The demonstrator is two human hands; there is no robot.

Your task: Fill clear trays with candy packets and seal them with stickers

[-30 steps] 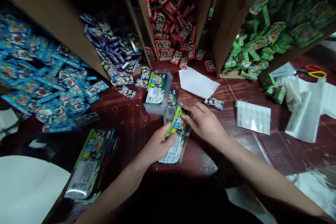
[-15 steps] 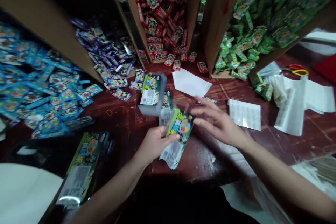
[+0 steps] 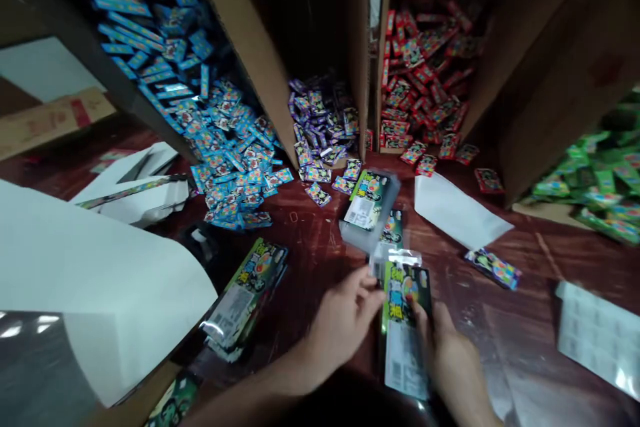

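Observation:
A green-and-black printed candy bag (image 3: 407, 327) with a clear flap at its top lies between my hands, nearly upright in view. My right hand (image 3: 453, 350) grips its right side, thumb over the printed front. At its upper left edge my left hand (image 3: 345, 313) is closed, fingertips pinching the bag's clear edge. Just beyond stands a stack of similar bags in a clear plastic holder (image 3: 367, 203), with another printed bag (image 3: 393, 230) partly under it. To the left lies a pile of the same bags (image 3: 245, 297).
Cardboard boxes along the back spill small blue packets (image 3: 235, 160), purple packets (image 3: 325, 127), red packets (image 3: 425, 93) and green packets (image 3: 600, 180). White paper (image 3: 455, 210), a purple packet strip (image 3: 493, 268) and a label sheet (image 3: 600, 340) lie right. A large white sheet (image 3: 100, 267) covers the left.
My view has turned left, so the boxes sit further right. My right hand, formerly apart with fingers spread, now grips the bag. The bag has straightened, and my left hand has shifted to its upper edge.

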